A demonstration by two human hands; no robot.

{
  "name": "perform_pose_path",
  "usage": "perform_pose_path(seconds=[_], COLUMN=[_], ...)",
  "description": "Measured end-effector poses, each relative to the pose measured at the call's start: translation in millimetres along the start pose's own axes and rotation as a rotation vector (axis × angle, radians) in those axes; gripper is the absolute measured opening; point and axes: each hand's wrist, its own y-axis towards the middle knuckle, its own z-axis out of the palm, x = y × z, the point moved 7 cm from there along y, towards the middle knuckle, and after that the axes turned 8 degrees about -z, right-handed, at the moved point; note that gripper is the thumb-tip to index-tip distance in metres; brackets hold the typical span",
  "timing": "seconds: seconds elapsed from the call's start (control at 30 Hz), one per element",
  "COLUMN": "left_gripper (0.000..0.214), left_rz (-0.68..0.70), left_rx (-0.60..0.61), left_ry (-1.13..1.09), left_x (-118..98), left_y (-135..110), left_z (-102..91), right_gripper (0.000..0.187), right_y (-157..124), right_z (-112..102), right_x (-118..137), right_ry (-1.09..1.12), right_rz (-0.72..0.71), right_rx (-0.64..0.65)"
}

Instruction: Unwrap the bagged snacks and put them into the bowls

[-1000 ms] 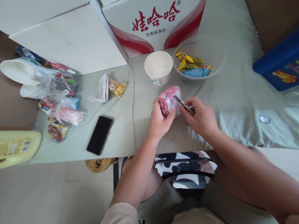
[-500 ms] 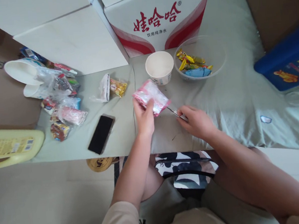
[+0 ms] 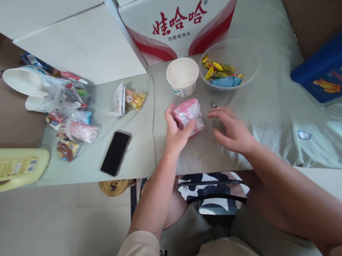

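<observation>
My left hand [image 3: 179, 129] is closed around a pink packet [image 3: 189, 116] in clear, crinkled wrapping, its thumb lying across the front. To its right, my right hand [image 3: 229, 132] has its fingers apart and holds nothing. Just beyond those fingertips lies a slim metal tool [image 3: 214, 104], of which only a short silver end shows; its kind I cannot make out. A white paper bowl [image 3: 183, 78] stands behind the packet. Beside it is a clear plastic bowl [image 3: 253, 76] containing yellow packets [image 3: 213, 68] and a blue packet [image 3: 227, 82].
A phone [image 3: 116, 153] lies left of my hands. Farther left are several wrapped snacks [image 3: 82, 131], tipped paper bowls [image 3: 25, 83] and a yellow jug [image 3: 13, 167]. White cartons [image 3: 183, 25] line the back. A blue container [image 3: 330, 70] stands at the right.
My right hand has let go of the metal tool, which now lies on the cloth, and its fingers have spread. My left hand has moved slightly right and turned the pink packet.
</observation>
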Motion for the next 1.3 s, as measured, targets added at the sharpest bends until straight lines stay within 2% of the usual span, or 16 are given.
perform_pose_path(seconds=[0.1,0.2,0.3,0.4,0.53,0.63,0.83,0.9,1.13,1.3], left_gripper=[0.075,0.063,0.055,0.049,0.038,0.027,0.042,0.039,0.016,0.007], left_rz=[0.011,0.009,0.022,0.031,-0.029,-0.056,0.092,0.098,0.03,-0.025], left_rx=[-0.044,-0.107,-0.131,-0.099,-0.154,-0.164,-0.053,-0.047,-0.094,-0.186], left_ry=[0.074,0.201,0.265,0.291,0.372,0.37,0.467,0.511,0.48,0.404], left_x=[-3,-5,-7,-11,-10,-7,-15,-16,-13,-9], left_y=[3,4,2,0,1,2,0,0,5,7], left_z=[-11.9,-21.2,-22.7,-18.4,-23.2,-26.6,-16.1,-14.9,-21.8,-33.6], right_gripper=[0.04,0.029,0.031,0.039,0.022,0.017,0.014,0.014,0.012,0.011], right_y=[1,3,5,5,3,2,3,3,2,-1], right_z=[11,18,16,18,21,18,14,14,9,5], right_x=[17,18,12,11,12,9,8,7,3,-7], right_ry=[0.083,0.067,0.056,0.044,0.02,0.001,0.044,0.052,0.059,-0.001], right_rz=[-0.104,-0.066,0.026,0.027,-0.014,0.006,0.03,0.043,0.071,0.147], right_rx=[0.096,0.15,0.08,0.048,0.068,0.065,0.067,0.073,0.065,0.02])
